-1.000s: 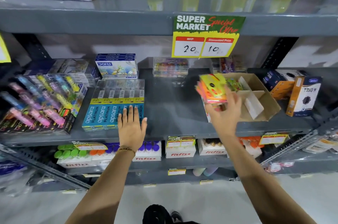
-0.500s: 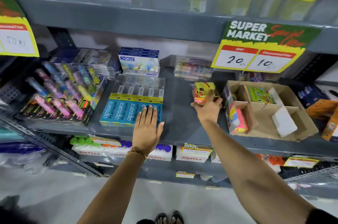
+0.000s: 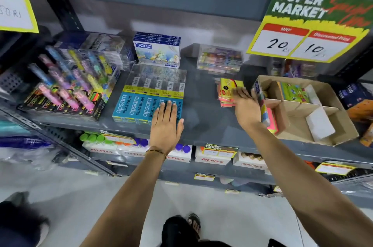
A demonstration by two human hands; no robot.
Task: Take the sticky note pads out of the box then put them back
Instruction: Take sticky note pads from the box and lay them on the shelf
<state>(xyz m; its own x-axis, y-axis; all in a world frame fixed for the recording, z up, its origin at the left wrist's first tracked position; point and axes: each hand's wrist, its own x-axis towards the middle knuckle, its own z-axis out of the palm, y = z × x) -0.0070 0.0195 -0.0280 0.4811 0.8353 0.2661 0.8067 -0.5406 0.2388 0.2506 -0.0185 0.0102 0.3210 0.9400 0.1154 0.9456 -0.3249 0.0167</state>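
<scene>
A small stack of sticky note pads (image 3: 227, 90), yellow wrapper on top and pink-orange below, lies on the grey shelf (image 3: 203, 123) just left of the cardboard box (image 3: 331, 93). My right hand (image 3: 245, 107) hovers beside the stack with fingers spread, its fingertips at the stack's right edge, holding nothing. The box is divided into compartments; more pads stand in its left compartment (image 3: 269, 119) and a green-wrapped pad (image 3: 292, 90) lies at its back. My left hand (image 3: 166, 123) rests flat on the blue pencil packs (image 3: 141, 105).
A display of coloured pens (image 3: 66, 85) stands at the left, a white crayon box (image 3: 157, 50) and clear packs (image 3: 220, 59) at the back. A price sign (image 3: 306, 28) hangs from the upper shelf. Dark and orange boxes (image 3: 357, 103) sit right of the carton.
My right hand carried the pads out of the box to the left, set them on the shelf and let go. The camera view shifted left.
</scene>
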